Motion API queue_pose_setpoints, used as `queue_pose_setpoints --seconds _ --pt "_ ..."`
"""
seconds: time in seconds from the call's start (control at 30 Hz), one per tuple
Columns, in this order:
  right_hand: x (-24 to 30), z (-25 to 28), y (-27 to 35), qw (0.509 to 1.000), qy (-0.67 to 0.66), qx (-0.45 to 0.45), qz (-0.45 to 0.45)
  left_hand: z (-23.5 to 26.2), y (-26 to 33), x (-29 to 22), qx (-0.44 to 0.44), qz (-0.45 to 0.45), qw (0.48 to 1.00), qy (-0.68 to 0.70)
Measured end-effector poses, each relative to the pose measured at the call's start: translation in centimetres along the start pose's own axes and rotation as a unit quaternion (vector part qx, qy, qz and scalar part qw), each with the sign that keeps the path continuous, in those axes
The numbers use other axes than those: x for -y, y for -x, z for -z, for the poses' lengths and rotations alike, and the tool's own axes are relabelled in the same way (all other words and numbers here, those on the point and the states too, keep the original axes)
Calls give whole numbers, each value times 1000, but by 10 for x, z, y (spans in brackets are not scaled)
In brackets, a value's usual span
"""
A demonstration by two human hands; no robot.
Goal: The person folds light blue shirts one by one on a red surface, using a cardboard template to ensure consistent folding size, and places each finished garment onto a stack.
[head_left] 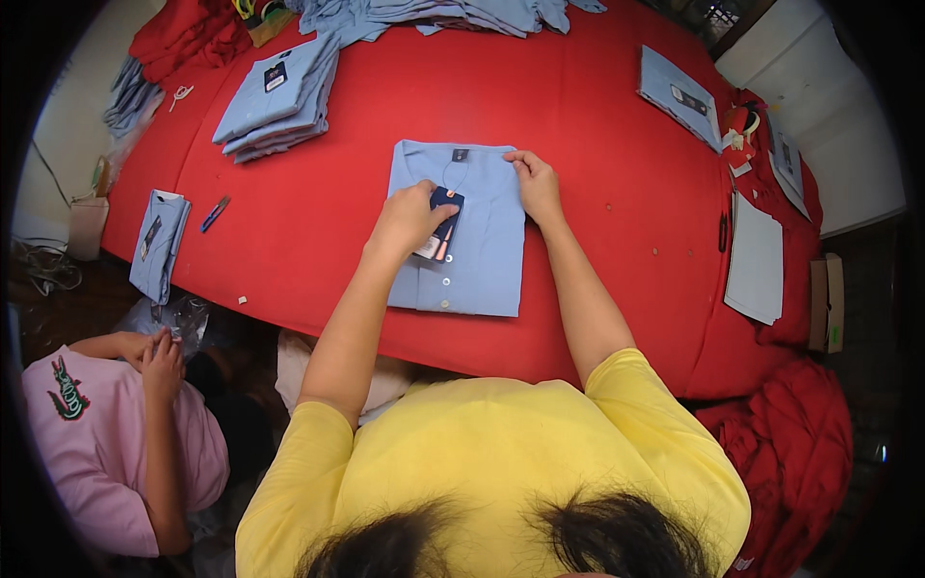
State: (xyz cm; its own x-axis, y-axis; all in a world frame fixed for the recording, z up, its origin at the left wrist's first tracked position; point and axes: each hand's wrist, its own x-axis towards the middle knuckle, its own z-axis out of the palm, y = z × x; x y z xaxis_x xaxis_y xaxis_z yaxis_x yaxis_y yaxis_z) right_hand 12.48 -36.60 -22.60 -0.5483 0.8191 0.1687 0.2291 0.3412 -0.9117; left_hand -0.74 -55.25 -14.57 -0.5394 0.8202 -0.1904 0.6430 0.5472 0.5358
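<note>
A light blue folded shirt [487, 260] lies in front of me, its neckline at the far side and small white buttons down the front. A dark blue hang tag [445, 198] on a thin string rests over its chest. My left hand [409, 218] is closed on this tag, the thumb lying across its face. At the shirt's far right corner, my right hand [537, 188] pinches the folded edge between thumb and fingers.
A red cloth [597, 106] covers the table. Folded shirts [279, 96] are stacked at far left; another packet [679, 96] lies far right. A blue pen-like tool [215, 214] and white sheets [754, 260] lie around. A co-worker in pink [125, 433] sits at left.
</note>
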Motion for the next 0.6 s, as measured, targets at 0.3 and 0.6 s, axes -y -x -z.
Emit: queue_pose_setpoints --seconds 0.3,0.6 --pt "42 -4 -24 952 295 -24 84 -70 -36 2 -173 -178 961 -124" --pt "44 -57 -78 928 285 236 -40 -79 -36 4 -190 -175 962 -88"
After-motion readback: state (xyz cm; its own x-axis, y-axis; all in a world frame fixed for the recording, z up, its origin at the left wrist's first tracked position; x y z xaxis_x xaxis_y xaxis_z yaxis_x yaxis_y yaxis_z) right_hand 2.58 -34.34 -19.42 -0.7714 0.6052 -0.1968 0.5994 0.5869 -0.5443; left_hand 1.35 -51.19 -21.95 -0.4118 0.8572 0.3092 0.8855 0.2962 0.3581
